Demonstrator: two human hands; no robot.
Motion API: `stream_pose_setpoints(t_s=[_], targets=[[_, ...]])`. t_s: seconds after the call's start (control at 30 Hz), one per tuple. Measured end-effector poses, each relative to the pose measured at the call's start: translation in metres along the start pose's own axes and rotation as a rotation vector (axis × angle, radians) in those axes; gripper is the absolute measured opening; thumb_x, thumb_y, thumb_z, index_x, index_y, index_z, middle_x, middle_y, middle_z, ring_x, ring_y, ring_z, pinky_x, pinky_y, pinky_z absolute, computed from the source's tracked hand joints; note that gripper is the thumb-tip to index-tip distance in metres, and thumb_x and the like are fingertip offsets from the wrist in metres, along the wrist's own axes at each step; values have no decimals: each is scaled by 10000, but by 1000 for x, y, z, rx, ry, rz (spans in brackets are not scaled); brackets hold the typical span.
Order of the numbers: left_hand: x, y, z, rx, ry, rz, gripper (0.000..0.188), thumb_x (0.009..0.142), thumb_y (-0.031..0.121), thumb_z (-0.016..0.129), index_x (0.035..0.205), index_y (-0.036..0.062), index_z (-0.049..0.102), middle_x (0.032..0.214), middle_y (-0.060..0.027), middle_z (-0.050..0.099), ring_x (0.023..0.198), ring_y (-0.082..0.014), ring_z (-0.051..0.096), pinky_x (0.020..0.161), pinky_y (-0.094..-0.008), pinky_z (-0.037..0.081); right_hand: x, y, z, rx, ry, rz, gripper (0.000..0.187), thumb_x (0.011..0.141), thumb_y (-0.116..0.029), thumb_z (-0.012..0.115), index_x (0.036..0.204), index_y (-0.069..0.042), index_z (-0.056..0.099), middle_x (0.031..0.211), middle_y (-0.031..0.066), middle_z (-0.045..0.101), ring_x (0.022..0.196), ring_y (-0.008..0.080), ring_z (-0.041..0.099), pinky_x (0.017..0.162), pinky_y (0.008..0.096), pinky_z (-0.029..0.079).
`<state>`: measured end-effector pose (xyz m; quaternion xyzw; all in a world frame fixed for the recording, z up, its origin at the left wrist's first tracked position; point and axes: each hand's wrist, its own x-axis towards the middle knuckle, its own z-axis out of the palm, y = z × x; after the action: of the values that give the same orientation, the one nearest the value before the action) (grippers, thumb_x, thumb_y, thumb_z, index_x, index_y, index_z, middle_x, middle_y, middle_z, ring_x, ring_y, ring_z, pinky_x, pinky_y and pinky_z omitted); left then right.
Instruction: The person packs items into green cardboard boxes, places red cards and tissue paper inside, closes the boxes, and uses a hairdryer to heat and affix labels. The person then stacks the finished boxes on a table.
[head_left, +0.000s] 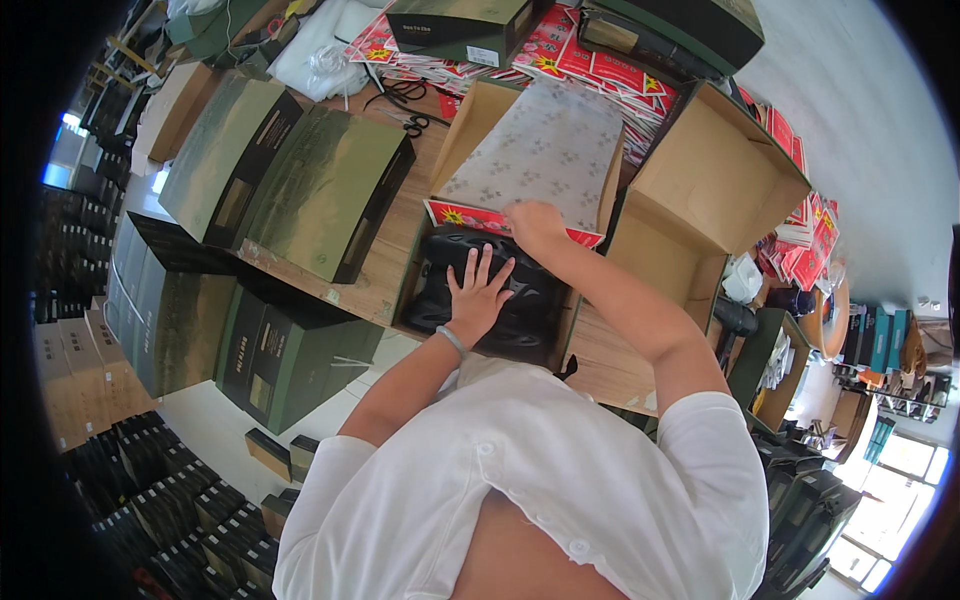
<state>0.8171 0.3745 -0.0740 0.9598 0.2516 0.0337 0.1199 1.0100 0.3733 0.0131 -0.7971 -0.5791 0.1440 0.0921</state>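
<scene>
My left hand (480,296) lies flat with its fingers spread on a black, shiny plastic-wrapped bundle (530,312). That bundle sits in the near part of an open cardboard box on the wooden table. At the box's middle my right hand (537,228) is closed, its fingers curled down over a red printed card (470,217) and the near edge of a sheet of pale patterned paper (545,140). The paper covers the box's far part, and the card runs across between paper and bundle. What the curled fingertips hold is hidden.
Right of it stands an empty open box (665,240) with a brown inside. Green lidded boxes (325,185) stand at the left. Black scissors (405,92), clear plastic bags (320,55) and piles of red printed cards (610,75) lie at the back. A tape roll (830,318) is at right.
</scene>
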Motion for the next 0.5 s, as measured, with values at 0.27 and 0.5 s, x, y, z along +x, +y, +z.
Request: stream_pose_setpoints(t_s=[0.27, 0.5], targets=[[1, -2, -2, -28, 57, 28, 601, 918, 426, 562, 1473, 361, 344, 1587, -86, 165, 1440, -315, 194, 1034, -676, 238, 7, 23, 71, -9, -96, 100, 199, 827, -175, 596, 944, -86, 731, 878, 183, 690, 859, 376, 659, 768, 469, 522], [-1, -10, -12, -72, 84, 59, 527, 924, 398, 562, 1431, 336, 431, 1578, -93, 204, 1430, -296, 226, 1030, -645, 243, 8, 16, 17, 274, 60, 215, 249, 892, -256, 575, 955, -58, 712, 916, 198, 685, 898, 378, 647, 829, 451, 509]])
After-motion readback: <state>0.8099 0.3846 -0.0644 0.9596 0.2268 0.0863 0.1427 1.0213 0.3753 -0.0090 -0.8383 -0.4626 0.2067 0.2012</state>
